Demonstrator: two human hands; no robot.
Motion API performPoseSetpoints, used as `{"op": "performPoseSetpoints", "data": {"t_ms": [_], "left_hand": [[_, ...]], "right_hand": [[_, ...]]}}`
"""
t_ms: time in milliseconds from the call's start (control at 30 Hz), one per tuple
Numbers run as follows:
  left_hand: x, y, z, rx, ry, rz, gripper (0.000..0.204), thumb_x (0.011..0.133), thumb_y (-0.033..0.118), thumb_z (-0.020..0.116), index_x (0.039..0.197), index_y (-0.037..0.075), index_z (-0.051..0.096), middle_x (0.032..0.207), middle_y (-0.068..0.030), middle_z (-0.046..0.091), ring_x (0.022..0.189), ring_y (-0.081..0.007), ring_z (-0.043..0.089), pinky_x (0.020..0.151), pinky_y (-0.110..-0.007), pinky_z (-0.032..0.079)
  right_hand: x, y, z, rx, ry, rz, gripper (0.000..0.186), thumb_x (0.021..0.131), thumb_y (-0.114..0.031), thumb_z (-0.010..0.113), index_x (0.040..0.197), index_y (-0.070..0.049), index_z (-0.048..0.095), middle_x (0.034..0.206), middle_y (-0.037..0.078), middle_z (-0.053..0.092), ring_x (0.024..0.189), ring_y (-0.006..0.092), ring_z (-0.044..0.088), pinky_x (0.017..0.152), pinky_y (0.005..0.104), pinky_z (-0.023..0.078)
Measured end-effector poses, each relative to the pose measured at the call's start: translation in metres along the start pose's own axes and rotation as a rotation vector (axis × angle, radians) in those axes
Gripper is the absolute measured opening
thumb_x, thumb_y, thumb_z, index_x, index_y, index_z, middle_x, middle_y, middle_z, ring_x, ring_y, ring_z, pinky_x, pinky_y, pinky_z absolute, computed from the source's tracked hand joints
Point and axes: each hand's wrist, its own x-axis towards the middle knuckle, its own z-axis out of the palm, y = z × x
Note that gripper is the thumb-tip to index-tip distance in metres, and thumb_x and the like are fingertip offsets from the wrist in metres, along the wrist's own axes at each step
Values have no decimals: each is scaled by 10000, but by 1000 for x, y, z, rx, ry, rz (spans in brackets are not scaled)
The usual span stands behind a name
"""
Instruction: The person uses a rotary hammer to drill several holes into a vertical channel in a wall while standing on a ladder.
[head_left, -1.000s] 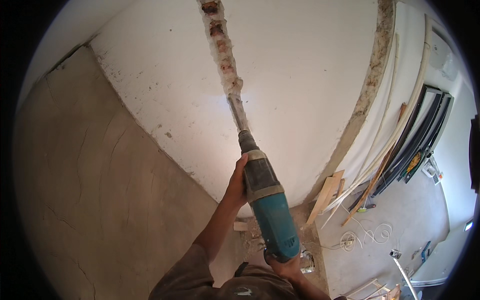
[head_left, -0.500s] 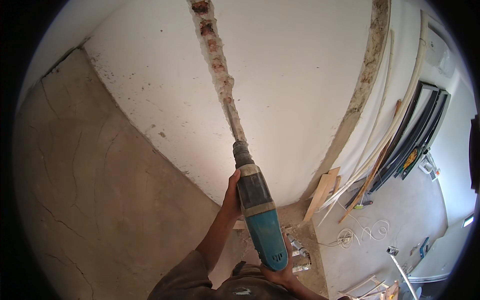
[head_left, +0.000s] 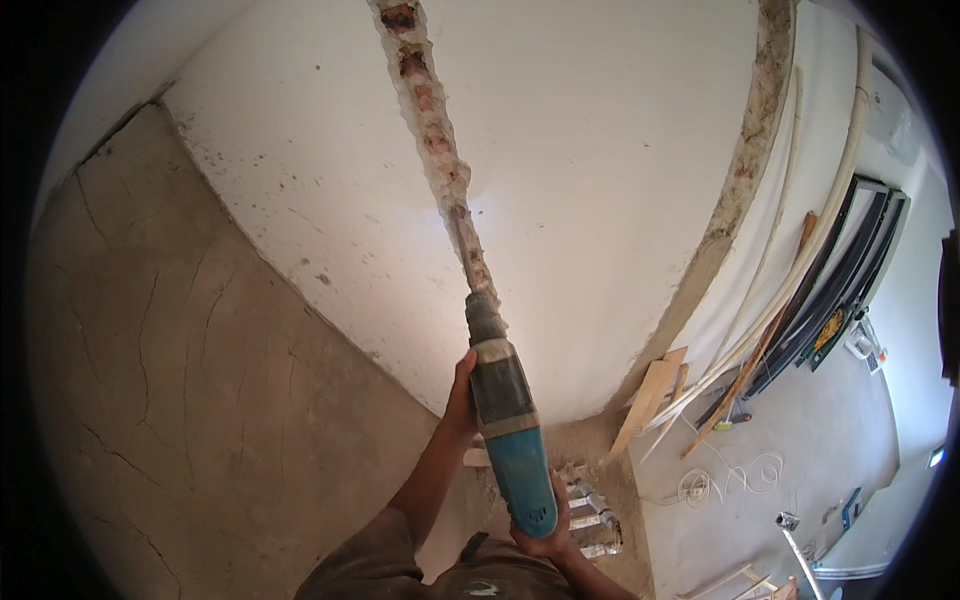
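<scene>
A teal and dark rotary hammer [head_left: 517,462] points up and away from me, its body dusty. From its chuck [head_left: 484,315] a chisel bit [head_left: 464,245] reaches into a rough groove [head_left: 436,142] cut in the white wall, where reddish brick shows. My left hand [head_left: 462,395] is wrapped around the side of the front housing, thumb up near the collar. At the rear end my right hand [head_left: 548,528] grips the tool; its fingers are partly hidden behind the casing.
A second plastered strip [head_left: 722,215] runs down the wall to the right. Boards [head_left: 648,402], long pale pipes [head_left: 775,290] and dark profiles [head_left: 840,270] lean beyond it. White cable [head_left: 705,485] lies coiled on the floor. Pipe fittings [head_left: 598,520] sit low beside my right hand.
The hammer's rear end and my right hand have shifted slightly left, so the tool stands a little straighter. The bit stays in the groove, and both hands keep their hold.
</scene>
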Motion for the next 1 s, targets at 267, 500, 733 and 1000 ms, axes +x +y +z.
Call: {"op": "performPoseSetpoints", "data": {"t_ms": [267,500,733,1000], "left_hand": [[37,-44,-61,142,-42,48,705,884,608,463,1330,66,402,1167,-152,592,1054,-260,619,908,-441,526],[61,-66,-101,49,-219,-31,819,828,682,517,1362,78,370,1213,-140,549,1091,-251,587,916,-441,518],[63,-76,-109,-67,-297,-22,779,850,634,546,1368,76,379,1201,-106,546,1088,-241,579,917,-431,514],[-9,-46,-38,35,81,-145,637,919,602,423,1266,71,479,1099,-122,613,984,-240,629,875,-412,531]], "right_hand": [[2,79,-15,-317,54,-195,903,685,-110,738,1407,20,211,1108,151,610,1054,282,593,997,381,410],[16,159,-17,-52,25,29,975,677,-168,772,1449,40,213,1307,223,513,1197,331,526,1028,407,388],[28,147,-17,37,31,108,996,671,-197,787,1457,38,223,1392,253,436,1281,333,456,1062,406,354],[-42,64,-18,82,-22,254,1042,676,-120,760,1478,23,110,1331,230,477,1240,326,480,1056,417,356]]}}
